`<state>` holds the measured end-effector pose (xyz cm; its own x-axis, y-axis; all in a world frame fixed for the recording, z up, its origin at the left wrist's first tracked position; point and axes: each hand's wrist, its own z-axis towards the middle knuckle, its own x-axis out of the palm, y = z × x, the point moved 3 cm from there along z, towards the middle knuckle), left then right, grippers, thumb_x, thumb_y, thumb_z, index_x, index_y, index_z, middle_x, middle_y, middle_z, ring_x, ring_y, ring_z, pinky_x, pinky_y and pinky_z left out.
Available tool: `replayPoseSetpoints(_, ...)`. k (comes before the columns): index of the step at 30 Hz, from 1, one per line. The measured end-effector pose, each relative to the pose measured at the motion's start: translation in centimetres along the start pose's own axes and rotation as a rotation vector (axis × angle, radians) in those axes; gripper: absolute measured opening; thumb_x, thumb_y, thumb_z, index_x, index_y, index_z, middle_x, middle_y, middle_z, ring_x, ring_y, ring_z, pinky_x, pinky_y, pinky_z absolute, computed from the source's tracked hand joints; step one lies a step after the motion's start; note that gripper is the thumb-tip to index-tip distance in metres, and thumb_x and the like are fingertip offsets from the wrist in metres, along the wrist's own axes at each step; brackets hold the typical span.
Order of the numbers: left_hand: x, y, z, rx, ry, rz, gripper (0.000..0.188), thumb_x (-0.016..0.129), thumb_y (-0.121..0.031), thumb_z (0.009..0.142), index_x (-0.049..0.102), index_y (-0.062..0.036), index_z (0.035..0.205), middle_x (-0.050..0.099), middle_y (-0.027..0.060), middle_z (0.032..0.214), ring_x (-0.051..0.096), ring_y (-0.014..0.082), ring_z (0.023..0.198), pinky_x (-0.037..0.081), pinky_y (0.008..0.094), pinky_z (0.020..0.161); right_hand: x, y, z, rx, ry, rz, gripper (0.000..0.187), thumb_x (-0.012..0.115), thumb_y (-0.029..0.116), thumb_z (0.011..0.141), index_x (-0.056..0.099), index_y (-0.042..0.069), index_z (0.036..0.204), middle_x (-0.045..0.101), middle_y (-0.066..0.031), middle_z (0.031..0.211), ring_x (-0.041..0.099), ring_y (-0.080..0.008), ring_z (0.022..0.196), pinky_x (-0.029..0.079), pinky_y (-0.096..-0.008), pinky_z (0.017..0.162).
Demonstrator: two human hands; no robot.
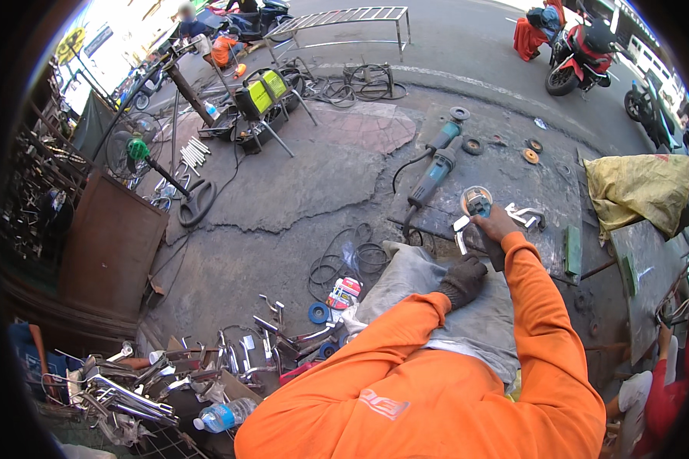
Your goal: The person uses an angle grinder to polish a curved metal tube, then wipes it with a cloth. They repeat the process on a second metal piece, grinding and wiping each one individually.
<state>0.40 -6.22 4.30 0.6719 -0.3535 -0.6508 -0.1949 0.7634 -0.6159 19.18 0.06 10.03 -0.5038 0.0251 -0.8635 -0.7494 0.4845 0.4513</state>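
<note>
My right hand point(498, 225) is wrapped round a small angle grinder with a teal head point(478, 204). Its round disc, with an orange-brown rim, faces away from me. My left hand point(464, 281), in a dark knit glove, is closed above a grey cloth point(406, 287) over my lap. A short, curved, shiny metal piece point(460, 242) rises from the left fist, its upper end beside the disc. Whether disc and metal touch I cannot tell. More shiny bent metal pieces point(526, 215) lie on the dark metal sheet point(505, 180), just right of the grinder.
Two larger teal grinders point(434, 177) and several discs point(530, 156) lie ahead. A yellow-green welding machine point(262, 93) stands far left. Metal offcuts point(130, 396) and a water bottle point(226, 415) are near left. A yellowish sack point(637, 191) lies right; another person's hand point(664, 336) shows there.
</note>
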Motion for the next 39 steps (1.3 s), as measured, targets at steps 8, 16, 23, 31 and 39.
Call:
replayPoseSetpoints(8,-0.4,-0.2,0.2,0.061,-0.037,-0.03,0.02,0.067,-0.008,0.083,0.071,-0.007,0.102,0.068,0.016,0.102,0.063,0.0381,0.107,0.052,0.0496,0.091,3.3,0.4,0.4,-0.13,0.118,0.081,0.079,0.073,0.061,0.083,0.067,-0.006,0.125,0.07,-0.0322,0.121,0.067,-0.0478,0.115,0.051,-0.0495,0.098)
replayPoseSetpoints(16,0.0,0.3,-0.1,0.122,-0.077,-0.049,0.012,0.069,-0.009,0.08,0.069,-0.0072,0.091,0.067,0.0165,0.098,0.064,0.0388,0.1,0.053,0.0491,0.088,3.4,0.8,-1.4,-0.123,0.016,0.102,0.082,0.077,0.065,0.08,0.069,-0.003,0.125,0.072,-0.0303,0.119,0.069,-0.0458,0.114,0.052,-0.0505,0.098)
replayPoseSetpoints(23,0.9,0.8,-0.3,0.091,-0.048,-0.011,0.01,0.07,-0.011,0.081,0.069,-0.0078,0.091,0.068,0.0174,0.101,0.065,0.0401,0.102,0.053,0.0504,0.089,3.4,1.5,-2.6,-0.171,0.021,0.024,0.077,0.083,0.06,0.077,0.068,-0.002,0.121,0.073,-0.0287,0.115,0.07,-0.0468,0.11,0.054,-0.0513,0.096)
replayPoseSetpoints(31,2.2,1.7,-0.6,0.077,0.0,0.017,0.016,0.068,-0.014,0.086,0.071,-0.0077,0.1,0.069,0.0191,0.107,0.065,0.0403,0.106,0.052,0.0507,0.093,4.3,1.3,-1.9,-0.133,0.017,-0.069,0.075,0.081,0.052,0.074,0.066,-0.004,0.12,0.073,-0.0292,0.112,0.07,-0.0459,0.106,0.057,-0.051,0.092)
replayPoseSetpoints(39,2.1,1.6,-0.5,0.108,-0.005,0.014,0.021,0.068,-0.015,0.088,0.072,-0.0096,0.108,0.069,0.0194,0.112,0.064,0.0418,0.109,0.05,0.0514,0.094,4.3,2.5,-1.6,-0.206,0.091,-0.198,0.08,0.079,0.057,0.078,0.062,-0.009,0.121,0.071,-0.0321,0.11,0.069,-0.048,0.105,0.055,-0.0519,0.094)
